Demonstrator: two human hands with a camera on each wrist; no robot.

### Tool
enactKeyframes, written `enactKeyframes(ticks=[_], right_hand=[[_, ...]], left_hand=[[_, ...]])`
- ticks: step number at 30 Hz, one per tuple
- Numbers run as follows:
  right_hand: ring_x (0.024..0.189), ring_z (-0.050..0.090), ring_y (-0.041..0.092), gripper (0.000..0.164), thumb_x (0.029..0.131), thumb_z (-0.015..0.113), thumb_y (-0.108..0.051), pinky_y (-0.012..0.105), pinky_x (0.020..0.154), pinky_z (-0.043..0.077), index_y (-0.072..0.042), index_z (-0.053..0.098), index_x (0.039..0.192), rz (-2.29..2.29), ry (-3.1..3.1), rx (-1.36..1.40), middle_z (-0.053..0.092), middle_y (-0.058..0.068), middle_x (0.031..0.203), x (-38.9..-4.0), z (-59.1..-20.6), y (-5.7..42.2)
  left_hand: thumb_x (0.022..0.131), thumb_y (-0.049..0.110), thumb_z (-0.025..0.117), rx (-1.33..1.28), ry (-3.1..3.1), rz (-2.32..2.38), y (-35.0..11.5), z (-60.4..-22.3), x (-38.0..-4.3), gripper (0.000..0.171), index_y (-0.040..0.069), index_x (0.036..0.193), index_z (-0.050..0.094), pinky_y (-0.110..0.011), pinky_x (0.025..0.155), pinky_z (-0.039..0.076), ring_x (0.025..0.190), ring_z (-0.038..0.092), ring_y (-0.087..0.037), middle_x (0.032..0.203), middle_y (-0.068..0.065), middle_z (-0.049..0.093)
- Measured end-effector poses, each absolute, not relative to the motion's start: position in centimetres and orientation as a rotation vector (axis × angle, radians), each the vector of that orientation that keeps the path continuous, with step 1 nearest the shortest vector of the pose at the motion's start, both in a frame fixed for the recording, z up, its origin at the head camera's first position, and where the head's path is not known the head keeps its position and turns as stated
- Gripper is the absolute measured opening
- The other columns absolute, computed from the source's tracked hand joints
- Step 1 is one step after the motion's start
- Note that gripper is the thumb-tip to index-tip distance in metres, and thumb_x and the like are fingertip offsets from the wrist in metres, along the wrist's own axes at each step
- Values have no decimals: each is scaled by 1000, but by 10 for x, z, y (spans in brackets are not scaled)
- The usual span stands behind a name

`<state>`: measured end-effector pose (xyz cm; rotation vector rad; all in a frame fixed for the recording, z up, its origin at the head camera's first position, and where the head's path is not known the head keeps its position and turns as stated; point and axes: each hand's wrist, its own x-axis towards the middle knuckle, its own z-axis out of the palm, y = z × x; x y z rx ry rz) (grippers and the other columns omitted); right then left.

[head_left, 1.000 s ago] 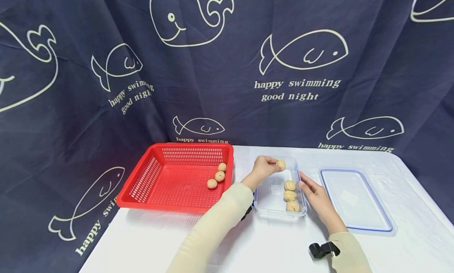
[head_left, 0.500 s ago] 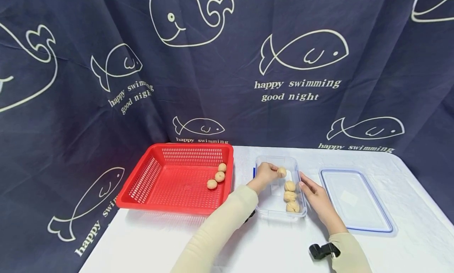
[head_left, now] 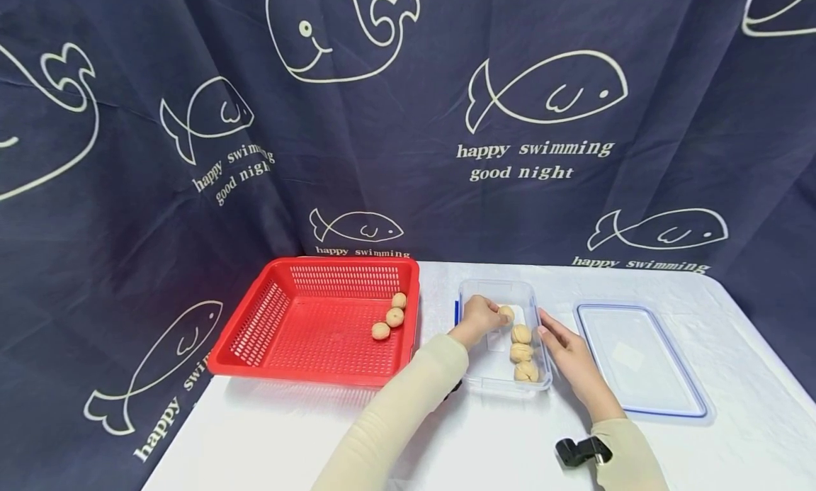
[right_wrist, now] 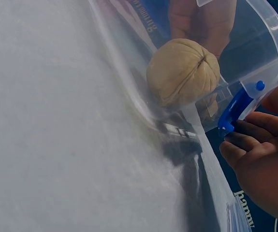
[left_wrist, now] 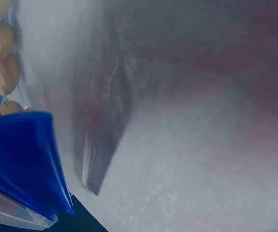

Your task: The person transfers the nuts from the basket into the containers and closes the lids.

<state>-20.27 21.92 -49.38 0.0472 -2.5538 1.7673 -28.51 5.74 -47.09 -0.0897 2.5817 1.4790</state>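
Observation:
My left hand (head_left: 479,319) reaches into a clear plastic food container (head_left: 474,374) and pinches a walnut (head_left: 506,314) near its far end. Several walnuts (head_left: 520,353) stand in a row along the right wall, nearer me. Against the outside of that wall rests my right hand (head_left: 571,360), thumb and fingers touching it without curling round it. In the right wrist view, its fingertips lie by a blue latch (right_wrist: 238,110), and a walnut (right_wrist: 182,72) shows through the wall. Another blue latch (left_wrist: 20,159) hides most of my left hand in the left wrist view.
At the left, a red plastic basket (head_left: 219,363) holds three walnuts (head_left: 395,317) by its right side. A clear lid with a blue seal (head_left: 640,363) lies to the right of the container. A dark printed curtain (head_left: 408,122) hangs behind the white-covered table (head_left: 510,441).
My left hand has come down and slightly nearer inside the container, lowering the walnut toward the far end of the row. My right hand has stayed at the wall.

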Motion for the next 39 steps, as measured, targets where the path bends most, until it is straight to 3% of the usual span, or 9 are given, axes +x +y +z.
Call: enactKeyframes(ticks=[13, 21, 31, 39], right_hand=[[140, 24, 39, 57, 103, 43, -34, 51, 112, 22, -2, 30, 149, 1790, -2549, 48, 28, 20, 153, -202, -493, 218], [139, 25, 40, 57, 103, 43, -34, 51, 112, 22, -1, 31, 149, 1777, -2547, 56, 29, 22, 152, -203, -494, 218], [140, 23, 40, 58, 104, 41, -35, 51, 112, 22, -3, 26, 150, 1772, -2578, 56, 25, 20, 154, -201, -494, 219], [141, 22, 39, 59, 104, 41, -35, 51, 112, 21, -4, 26, 151, 1796, -2576, 52, 25, 20, 154, -202, -495, 218]], left_hand=[[76, 4, 80, -78, 2637, 1428, 56, -457, -286, 15, 1, 86, 70, -26, 73, 53, 79, 63, -18, 81, -6, 66], [77, 9, 80, -40, 2663, 1458, 56, -432, -294, 11, 4, 83, 72, -22, 63, 51, 68, 64, -15, 74, -5, 69], [84, 1, 72, 38, 2357, 1830, 45, -381, -305, 19, -6, 101, 70, -29, 73, 57, 87, 70, -30, 91, -16, 71], [84, 0, 72, 129, 2211, 1936, 21, -361, -308, 22, -6, 105, 69, -24, 72, 56, 88, 70, -26, 96, -15, 72]])
